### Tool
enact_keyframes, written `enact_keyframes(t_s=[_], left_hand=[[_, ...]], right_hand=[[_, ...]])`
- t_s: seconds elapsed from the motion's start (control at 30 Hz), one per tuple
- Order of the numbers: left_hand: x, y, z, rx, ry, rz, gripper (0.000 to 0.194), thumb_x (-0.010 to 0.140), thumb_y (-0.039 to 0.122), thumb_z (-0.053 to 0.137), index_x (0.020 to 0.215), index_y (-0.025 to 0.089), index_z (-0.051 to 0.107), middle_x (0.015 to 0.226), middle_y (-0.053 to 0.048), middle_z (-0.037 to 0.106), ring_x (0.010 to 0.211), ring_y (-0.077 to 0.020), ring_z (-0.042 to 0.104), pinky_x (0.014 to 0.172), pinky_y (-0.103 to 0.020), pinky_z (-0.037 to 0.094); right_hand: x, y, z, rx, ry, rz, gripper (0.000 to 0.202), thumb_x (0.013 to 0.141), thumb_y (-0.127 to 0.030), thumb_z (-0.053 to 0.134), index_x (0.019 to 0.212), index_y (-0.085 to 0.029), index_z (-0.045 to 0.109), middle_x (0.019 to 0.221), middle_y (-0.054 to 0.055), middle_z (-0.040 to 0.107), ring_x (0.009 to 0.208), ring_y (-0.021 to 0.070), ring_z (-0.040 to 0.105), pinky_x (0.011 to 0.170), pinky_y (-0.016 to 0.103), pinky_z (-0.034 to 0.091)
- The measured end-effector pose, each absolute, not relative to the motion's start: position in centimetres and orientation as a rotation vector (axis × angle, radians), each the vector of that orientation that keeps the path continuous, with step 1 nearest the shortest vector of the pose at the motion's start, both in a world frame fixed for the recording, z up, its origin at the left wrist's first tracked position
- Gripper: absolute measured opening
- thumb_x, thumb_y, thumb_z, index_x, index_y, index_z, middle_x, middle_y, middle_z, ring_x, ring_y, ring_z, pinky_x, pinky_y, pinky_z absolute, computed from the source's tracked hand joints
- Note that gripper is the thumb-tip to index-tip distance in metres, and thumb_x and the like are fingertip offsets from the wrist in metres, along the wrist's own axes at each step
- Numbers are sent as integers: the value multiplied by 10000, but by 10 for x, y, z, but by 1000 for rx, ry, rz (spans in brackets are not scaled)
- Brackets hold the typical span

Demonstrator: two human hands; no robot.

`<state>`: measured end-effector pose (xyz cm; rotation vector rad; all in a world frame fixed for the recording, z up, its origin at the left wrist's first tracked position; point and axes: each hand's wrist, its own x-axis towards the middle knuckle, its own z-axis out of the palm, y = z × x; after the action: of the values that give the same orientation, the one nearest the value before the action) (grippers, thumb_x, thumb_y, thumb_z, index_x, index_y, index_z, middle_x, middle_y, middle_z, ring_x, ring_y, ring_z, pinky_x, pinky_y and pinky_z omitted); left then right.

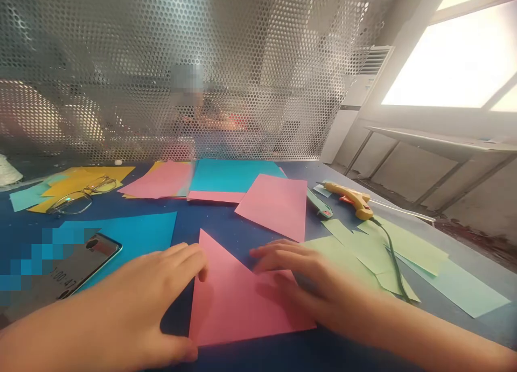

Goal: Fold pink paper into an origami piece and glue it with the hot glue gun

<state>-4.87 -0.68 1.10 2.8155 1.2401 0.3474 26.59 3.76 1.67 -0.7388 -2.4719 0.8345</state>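
Left grip (149, 286) spreads thumb and fingers wide along the pink paper (228, 304), lower centre of frame; right grip (317, 275), fingers loosely parted, covers its right side. Neither visibly pinches it. I expect light, easily creased stock, best held by its edges.

The pink sheet (238, 302) between the left fingers (189, 258) and right fingers (283, 256) is smooth, matt paper. The green scraps (355, 248) right of the right fingers are matt paper too. Left of the left fingers, the smartphone (97, 260) has a glossy, reflective face. Beyond the right fingers, the glue gun (351, 195) has a plastic body. Farther beyond both stands a panel (242, 81) of perforated, shiny metal.
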Motion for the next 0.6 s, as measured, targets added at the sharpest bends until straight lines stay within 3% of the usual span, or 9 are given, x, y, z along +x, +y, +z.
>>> enact_keyframes(t_s=[0.07,0.1,0.17,0.23,0.33,0.43,0.53,0.6], left_hand=[[-45,-5,13,2491,1425,151,627,750,416,856,1293,327,556,1297,-32,660,1137,-263,686,844,-301,579],[-43,-5,15,2367,1451,54,639,757,432,839,1320,344,549,1355,-36,635,1228,-285,647,918,-338,575],[-40,-7,19,2275,1451,-52,614,814,433,756,1378,353,527,1475,-57,566,1365,-328,552,1021,-430,547],[-38,-10,21,2320,1431,-69,551,871,413,646,1403,345,522,1533,-72,527,1405,-355,514,1045,-494,536],[-40,-15,17,2387,1461,-5,533,893,403,592,1420,358,522,1518,-56,559,1385,-344,544,1070,-529,527],[-49,-18,8,2297,1584,153,808,836,519,722,1554,469,357,1619,26,468,1477,-317,456,1179,-567,414],[-60,-13,3,2137,1596,289,965,745,711,787,1574,491,344,1663,32,406,1503,-362,418,1175,-596,393],[-62,-6,5,2064,1516,408,822,787,726,750,1508,424,493,1585,-9,524,1450,-365,493,1151,-555,439]], right_hand=[[249,28,22,-923,-2464,812,270,1017,-271,597,1258,-207,701,1377,133,689,1287,265,631,1078,410,487],[240,25,24,-1041,-2491,845,399,947,-273,690,1342,-224,670,1408,116,664,1301,281,607,1102,421,463],[224,19,26,-1161,-2479,983,653,797,-215,796,1428,-253,632,1382,103,657,1266,315,599,1085,431,452],[214,18,24,-1220,-2416,1072,768,720,-158,785,1464,-246,615,1216,97,702,1094,308,647,954,405,502],[210,19,20,-1229,-2283,1200,512,738,-127,686,1238,-203,759,896,36,688,768,205,616,709,309,484],[218,22,24,-1158,-2115,1402,92,811,-220,685,866,-192,754,822,11,658,743,162,591,663,258,452],[230,28,32,-1078,-1880,1649,278,865,-471,720,895,-210,629,838,-5,646,742,147,617,612,215,464],[237,33,35,-1031,-1720,1768,405,849,-576,738,976,-235,562,873,-20,633,714,125,627,581,189,468]])
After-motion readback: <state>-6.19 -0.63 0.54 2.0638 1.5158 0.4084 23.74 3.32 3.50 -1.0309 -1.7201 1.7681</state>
